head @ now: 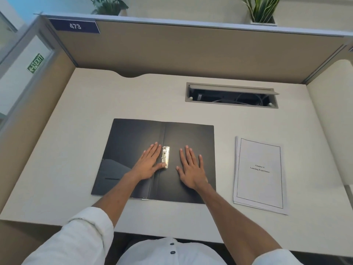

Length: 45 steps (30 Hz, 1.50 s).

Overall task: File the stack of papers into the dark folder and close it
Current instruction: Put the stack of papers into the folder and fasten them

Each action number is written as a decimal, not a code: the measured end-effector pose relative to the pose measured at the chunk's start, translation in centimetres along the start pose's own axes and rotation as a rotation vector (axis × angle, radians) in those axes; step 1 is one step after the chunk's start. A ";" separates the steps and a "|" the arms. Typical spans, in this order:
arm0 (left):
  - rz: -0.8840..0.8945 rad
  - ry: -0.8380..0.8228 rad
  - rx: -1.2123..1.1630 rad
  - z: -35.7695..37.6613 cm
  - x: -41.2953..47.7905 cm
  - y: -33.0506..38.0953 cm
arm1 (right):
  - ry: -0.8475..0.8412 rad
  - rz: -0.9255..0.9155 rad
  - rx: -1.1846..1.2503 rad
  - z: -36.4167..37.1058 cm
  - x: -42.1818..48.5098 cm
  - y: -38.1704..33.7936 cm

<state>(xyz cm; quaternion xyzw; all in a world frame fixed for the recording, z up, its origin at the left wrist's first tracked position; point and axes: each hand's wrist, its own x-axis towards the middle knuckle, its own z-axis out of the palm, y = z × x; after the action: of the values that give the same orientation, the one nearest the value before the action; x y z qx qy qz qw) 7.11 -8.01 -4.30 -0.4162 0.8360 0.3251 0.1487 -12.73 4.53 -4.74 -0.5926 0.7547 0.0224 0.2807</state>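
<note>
Head view, matte dark folder [187, 142], flat hands, perhaps metal clip [165, 157]

The left hand [148, 163] covers the lower part of the folder's [193, 136] spine, and its thumb hides the near end of the metal clip [165, 155]. The clip's mechanism is too small to make out. Under the top sheet, the rest of the paper stack [258, 174] is hidden. Inside the cable hatch [231, 95], the dark tangle is probably wiring.
</note>
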 end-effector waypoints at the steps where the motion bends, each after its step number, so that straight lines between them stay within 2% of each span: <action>1: 0.005 -0.005 -0.034 -0.3 0.0 0.0 | 0.000 0.003 -0.002 0.0 0.0 0.0; 17: 0.141 0.226 -0.069 -1.4 -0.5 0.9 | 0.001 0.007 -0.003 0.0 -0.2 -0.2; 21: 0.095 0.295 -0.068 -3.0 0.7 2.0 | 0.005 0.002 0.001 0.1 -0.1 -0.1; 33: 0.000 0.252 0.165 -4.6 4.0 3.2 | 0.019 0.000 -0.010 0.7 0.4 0.4; 40: 0.090 0.204 0.338 -3.1 4.8 1.3 | 0.042 0.006 -0.017 1.0 0.7 0.5; 45: 0.080 0.207 0.389 -2.4 4.7 0.5 | 0.050 0.011 -0.023 1.2 0.6 0.4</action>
<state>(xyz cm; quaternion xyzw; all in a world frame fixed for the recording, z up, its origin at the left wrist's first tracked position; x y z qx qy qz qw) 3.91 -12.21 -4.78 -0.3775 0.9096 0.1187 0.1267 -12.74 4.55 -6.16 -0.5921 0.7643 0.0178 0.2549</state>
